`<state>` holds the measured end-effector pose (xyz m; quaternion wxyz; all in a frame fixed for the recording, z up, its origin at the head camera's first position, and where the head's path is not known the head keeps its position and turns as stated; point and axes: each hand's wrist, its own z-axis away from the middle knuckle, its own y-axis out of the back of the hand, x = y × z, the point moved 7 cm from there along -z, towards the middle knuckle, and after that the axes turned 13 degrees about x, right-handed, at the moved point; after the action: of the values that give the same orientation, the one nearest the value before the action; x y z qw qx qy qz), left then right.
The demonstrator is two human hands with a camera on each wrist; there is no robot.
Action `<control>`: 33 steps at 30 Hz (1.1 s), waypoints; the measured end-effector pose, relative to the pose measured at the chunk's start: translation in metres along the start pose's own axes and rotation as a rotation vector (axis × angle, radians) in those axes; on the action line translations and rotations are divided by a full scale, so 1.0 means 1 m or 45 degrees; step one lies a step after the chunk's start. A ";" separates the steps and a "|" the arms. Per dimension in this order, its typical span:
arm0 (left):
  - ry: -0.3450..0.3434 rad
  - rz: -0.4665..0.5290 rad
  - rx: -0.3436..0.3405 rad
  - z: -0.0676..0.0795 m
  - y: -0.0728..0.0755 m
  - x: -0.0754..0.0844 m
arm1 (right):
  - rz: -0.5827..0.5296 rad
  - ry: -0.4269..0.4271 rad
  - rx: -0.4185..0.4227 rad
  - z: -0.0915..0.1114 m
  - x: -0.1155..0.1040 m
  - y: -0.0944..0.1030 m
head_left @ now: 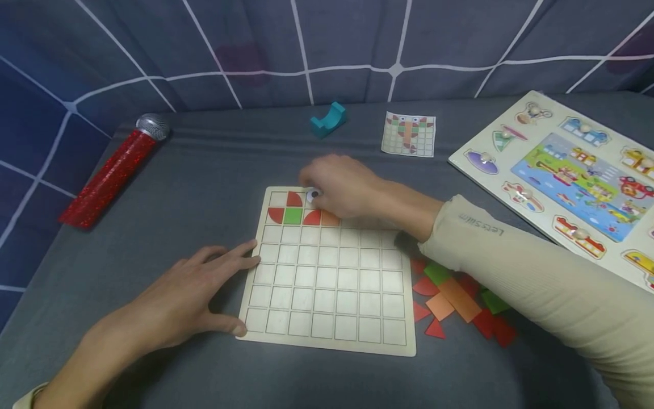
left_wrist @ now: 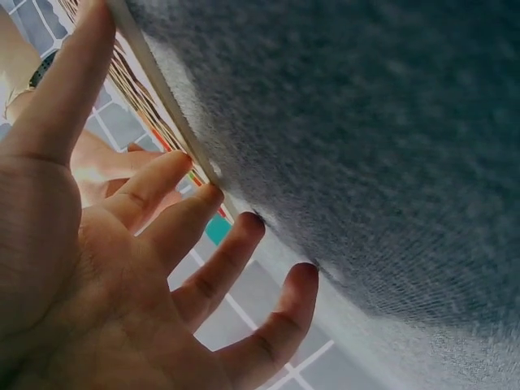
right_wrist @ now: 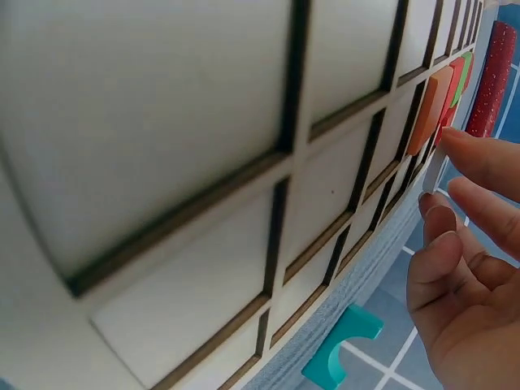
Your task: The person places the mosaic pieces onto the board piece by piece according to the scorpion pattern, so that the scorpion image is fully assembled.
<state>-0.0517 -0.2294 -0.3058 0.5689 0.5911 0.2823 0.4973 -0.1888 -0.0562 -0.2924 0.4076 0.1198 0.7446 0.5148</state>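
Observation:
My right hand (head_left: 342,186) is over the top row of a pale wooden grid board (head_left: 327,278). Thumb and fingertip pinch a thin white tile (right_wrist: 435,171); from above it shows a black-and-white eye (head_left: 313,196). Around it in the grid lie red quarter-round pieces (head_left: 294,199), a green square (head_left: 293,216) and an orange piece (head_left: 331,218), partly hidden by the hand. My left hand (head_left: 189,295) has its fingers spread, fingertips touching the board's left edge and thumb by its lower left corner. The left wrist view shows the fingers (left_wrist: 231,256) against that edge.
Loose red, green and orange pieces (head_left: 460,298) lie right of the board, partly under the right sleeve. Behind stand a pattern card (head_left: 409,134) and a teal arch block (head_left: 328,119). A red microphone (head_left: 114,176) lies left; a picture knob puzzle (head_left: 567,182) lies right.

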 end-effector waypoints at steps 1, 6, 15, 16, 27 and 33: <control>-0.004 0.001 0.006 0.000 0.000 0.000 | -0.005 -0.001 -0.002 0.000 0.000 0.000; -0.006 -0.003 0.012 0.000 0.001 0.000 | -0.009 -0.005 -0.016 0.001 -0.001 -0.002; 0.020 -0.003 -0.017 -0.001 0.000 0.000 | 0.002 0.011 -0.027 0.001 -0.003 -0.004; 0.019 -0.002 -0.015 0.000 0.000 0.000 | 0.001 0.010 -0.026 0.001 -0.002 -0.004; 0.008 0.017 0.006 0.000 0.001 0.000 | -0.022 -0.040 -0.023 0.005 0.001 0.000; 0.025 0.018 -0.014 -0.001 0.000 0.000 | -0.017 -0.038 -0.041 0.006 0.001 0.001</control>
<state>-0.0526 -0.2296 -0.3057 0.5656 0.5851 0.2809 0.5088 -0.1854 -0.0508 -0.2928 0.4239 0.1159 0.7310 0.5220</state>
